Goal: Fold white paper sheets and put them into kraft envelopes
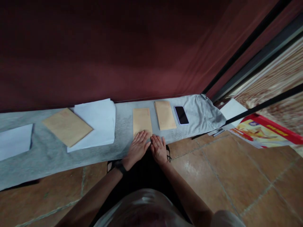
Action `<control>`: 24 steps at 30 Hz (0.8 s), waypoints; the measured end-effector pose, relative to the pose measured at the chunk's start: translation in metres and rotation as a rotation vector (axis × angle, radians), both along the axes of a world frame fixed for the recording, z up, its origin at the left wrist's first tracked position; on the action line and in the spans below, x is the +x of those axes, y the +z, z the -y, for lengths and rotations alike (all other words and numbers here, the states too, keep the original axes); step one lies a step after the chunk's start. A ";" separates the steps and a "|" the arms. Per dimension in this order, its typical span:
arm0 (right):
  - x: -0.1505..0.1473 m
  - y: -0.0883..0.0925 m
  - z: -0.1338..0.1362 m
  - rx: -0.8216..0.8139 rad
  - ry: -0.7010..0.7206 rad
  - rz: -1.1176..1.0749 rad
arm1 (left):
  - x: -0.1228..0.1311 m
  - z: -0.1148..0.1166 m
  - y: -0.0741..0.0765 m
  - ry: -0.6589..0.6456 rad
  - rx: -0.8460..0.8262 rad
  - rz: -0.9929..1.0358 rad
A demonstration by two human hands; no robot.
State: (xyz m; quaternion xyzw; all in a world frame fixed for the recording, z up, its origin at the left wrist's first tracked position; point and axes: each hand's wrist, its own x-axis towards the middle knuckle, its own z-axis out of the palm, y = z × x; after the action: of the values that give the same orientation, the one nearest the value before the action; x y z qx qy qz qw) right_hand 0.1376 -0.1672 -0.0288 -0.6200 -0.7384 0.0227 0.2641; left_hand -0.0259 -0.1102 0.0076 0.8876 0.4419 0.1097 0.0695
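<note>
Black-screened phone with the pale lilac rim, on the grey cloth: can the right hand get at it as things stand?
Likely yes: nothing covers the phone, and the flat tan paper envelopes beside it should let the right hand pass over.

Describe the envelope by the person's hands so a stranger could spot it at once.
Find the long gray cloth along the foot of the dark red backdrop. Around its middle, right of the white paper, lies a flat brown envelope. Unlike its brown neighbour on the right, it has the left hand on its near end.
</note>
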 end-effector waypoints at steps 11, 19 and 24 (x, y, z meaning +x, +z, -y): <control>-0.001 -0.002 0.000 0.022 -0.007 0.044 | 0.041 -0.087 -0.013 0.106 -0.022 -0.054; -0.003 -0.001 0.000 0.016 -0.012 0.084 | 0.047 -0.114 -0.012 0.126 -0.020 -0.074; -0.003 0.002 0.000 -0.002 -0.015 0.085 | 0.042 -0.108 -0.013 0.092 0.008 -0.053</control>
State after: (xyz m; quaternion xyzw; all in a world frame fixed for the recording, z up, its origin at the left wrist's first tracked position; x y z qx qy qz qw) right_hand 0.1348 -0.1676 -0.0271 -0.6261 -0.7444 -0.0051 0.2320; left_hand 0.0159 -0.0019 -0.0058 0.8693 0.4833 0.0911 0.0489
